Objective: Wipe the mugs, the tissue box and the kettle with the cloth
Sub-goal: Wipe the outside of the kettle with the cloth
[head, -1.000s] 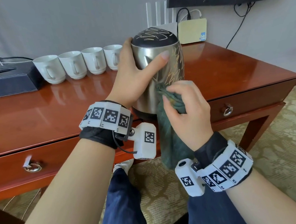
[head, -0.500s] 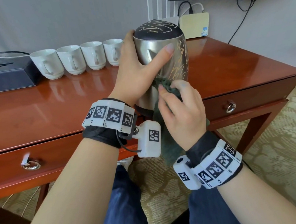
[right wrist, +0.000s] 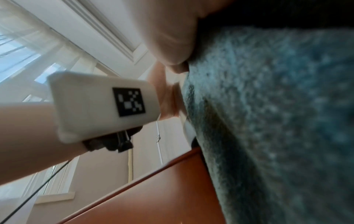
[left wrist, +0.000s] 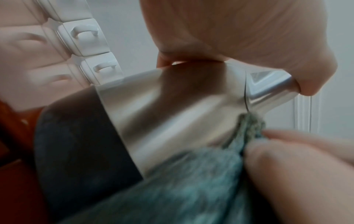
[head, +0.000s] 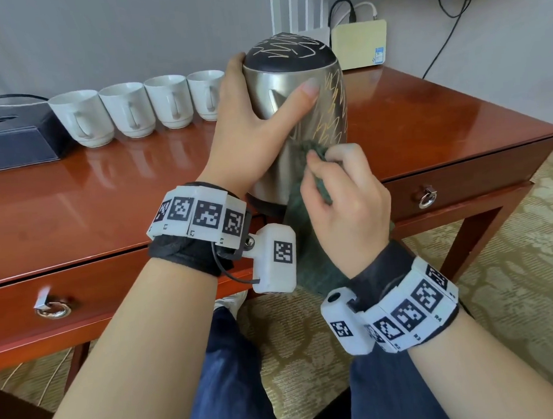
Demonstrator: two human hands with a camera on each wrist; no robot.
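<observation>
A steel kettle (head: 324,109) with a black lid and yellow scribbles stands at the table's front edge. My left hand (head: 250,126) wraps its left side, thumb across the front. My right hand (head: 342,202) grips a dark green cloth (head: 313,152) bunched against the kettle's lower front; the rest of the cloth hangs below the table edge. The left wrist view shows the kettle wall (left wrist: 172,113) with the cloth (left wrist: 191,181) on it. The cloth (right wrist: 277,121) fills the right wrist view. Several white mugs (head: 130,109) stand in a row behind. A dark tissue box (head: 12,141) sits far left.
The red-brown wooden table (head: 441,128) has two front drawers with ring pulls (head: 426,198). A white router and a pale box (head: 360,44) stand against the wall behind the kettle, with cables. My legs are under the table, over patterned carpet.
My right hand has moved the cloth down and slightly right on the kettle's front. My left hand keeps its hold. The camera has come a little closer.
</observation>
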